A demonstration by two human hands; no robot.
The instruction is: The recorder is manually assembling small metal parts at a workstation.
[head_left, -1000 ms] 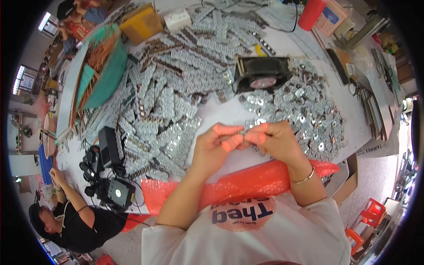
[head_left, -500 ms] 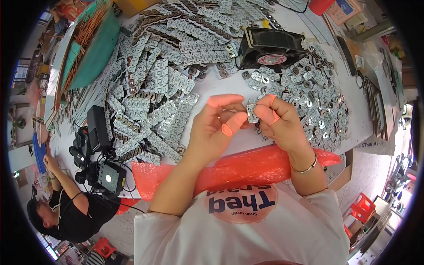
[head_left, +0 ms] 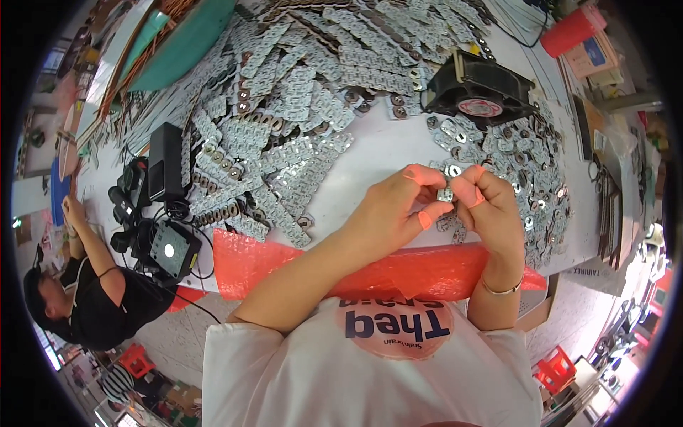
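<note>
Between my two hands is a small silvery metal plate (head_left: 445, 193), partly covered by fingertips. My right hand (head_left: 492, 210) is closed in a pinch on its right side. The thumb and fingers of my left hand (head_left: 395, 213) close on the plate from the left. Orange finger cots cover several fingertips. Right of and beyond my hands lies a spread of loose small metal pieces (head_left: 537, 171). To the left are heaped strips of joined metal plates (head_left: 295, 167), some with brown round parts on them.
A black fan (head_left: 480, 89) stands beyond my right hand. Red bubble wrap (head_left: 398, 274) lies along the near table edge, under my forearms. Black adapters and cables (head_left: 167, 171) sit at the left, below a green basin (head_left: 185, 46). Another person (head_left: 107, 285) works at far left.
Both hands have shifted right across the table with the small plate. My left fingers, apart before, have come together on it. The view has turned slightly.
</note>
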